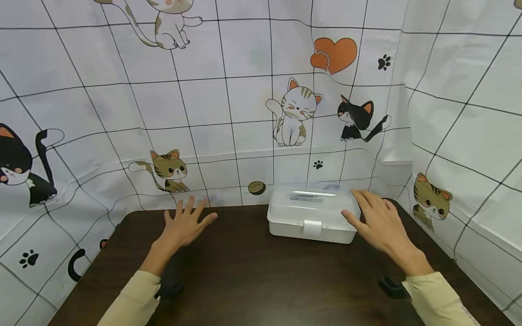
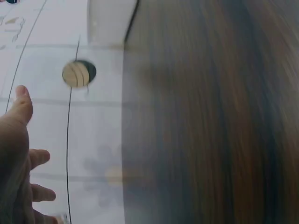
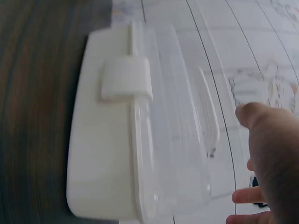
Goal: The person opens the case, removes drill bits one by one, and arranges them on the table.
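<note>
looks to me like the handling's all left to do, white box [image 1: 303, 210] closed, latch [image 1: 312, 228] down, left hand [image 1: 182, 226] and right hand [image 1: 377, 222] empty, fingers [image 1: 189, 206] apart

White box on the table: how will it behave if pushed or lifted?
The box looks like rigid plastic, so probably stiff. Low and broad-based, it seems unlikely to tip. Its smooth, shiny lid may be slippery.

No words, numbers or brands readable here, folks, only printed symbols on the white backdrop [image 1: 250, 102]: in the head view, an orange heart [image 1: 340, 55] at one o'clock, black paw prints [image 1: 384, 63] at two, three and eight.
</note>
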The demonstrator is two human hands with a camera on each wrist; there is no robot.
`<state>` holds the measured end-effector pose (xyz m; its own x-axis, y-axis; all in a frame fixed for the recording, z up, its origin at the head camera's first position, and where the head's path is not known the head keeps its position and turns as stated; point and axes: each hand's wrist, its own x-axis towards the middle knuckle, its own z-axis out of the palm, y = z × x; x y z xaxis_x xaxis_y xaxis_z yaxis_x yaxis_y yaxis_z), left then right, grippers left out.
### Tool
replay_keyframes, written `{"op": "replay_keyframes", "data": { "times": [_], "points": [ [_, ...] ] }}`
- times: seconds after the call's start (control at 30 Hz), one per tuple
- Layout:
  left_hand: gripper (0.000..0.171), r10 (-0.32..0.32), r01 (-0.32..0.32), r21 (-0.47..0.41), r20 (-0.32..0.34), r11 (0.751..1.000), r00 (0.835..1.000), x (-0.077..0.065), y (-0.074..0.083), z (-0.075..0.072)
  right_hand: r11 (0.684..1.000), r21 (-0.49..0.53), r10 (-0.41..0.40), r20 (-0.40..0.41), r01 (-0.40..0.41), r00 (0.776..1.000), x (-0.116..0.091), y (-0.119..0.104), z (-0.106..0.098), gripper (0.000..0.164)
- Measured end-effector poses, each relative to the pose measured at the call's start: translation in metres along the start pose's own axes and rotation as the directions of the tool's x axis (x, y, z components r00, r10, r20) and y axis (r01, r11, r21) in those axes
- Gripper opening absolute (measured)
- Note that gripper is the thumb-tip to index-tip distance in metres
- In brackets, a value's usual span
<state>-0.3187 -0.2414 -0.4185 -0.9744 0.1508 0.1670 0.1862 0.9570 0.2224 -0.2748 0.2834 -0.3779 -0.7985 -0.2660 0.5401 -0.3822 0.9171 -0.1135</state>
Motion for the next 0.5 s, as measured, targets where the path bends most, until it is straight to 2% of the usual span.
{"op": "replay_keyframes", "data": {
  "times": [0.13, 0.23, 0.37, 0.5],
  "points": [
    [0.085, 0.064, -0.065, -0.044, -0.034, 0.997, 0.997, 0.011, 0.025, 0.004, 0.999, 0.016, -0.041, -0.11, 0.043, 0.993, 0.002, -0.014, -0.003, 0.056],
    [0.083, 0.117, -0.122, -0.072, -0.064, 0.99, 0.991, 0.019, 0.042, 0.01, 0.998, 0.063, -0.008, -0.137, 0.016, 0.991, 0.0, -0.024, -0.005, 0.044],
    [0.081, 0.159, -0.172, -0.154, -0.094, 0.973, 0.983, 0.029, 0.062, 0.019, 0.98, 0.191, 0.078, -0.075, -0.063, 0.994, -0.002, -0.036, -0.006, 0.035],
    [0.082, 0.172, -0.189, -0.301, -0.082, 0.935, 0.982, 0.039, 0.077, 0.026, 0.949, 0.279, 0.144, 0.02, -0.143, 0.989, -0.005, -0.041, -0.004, 0.037]
  ]
}}
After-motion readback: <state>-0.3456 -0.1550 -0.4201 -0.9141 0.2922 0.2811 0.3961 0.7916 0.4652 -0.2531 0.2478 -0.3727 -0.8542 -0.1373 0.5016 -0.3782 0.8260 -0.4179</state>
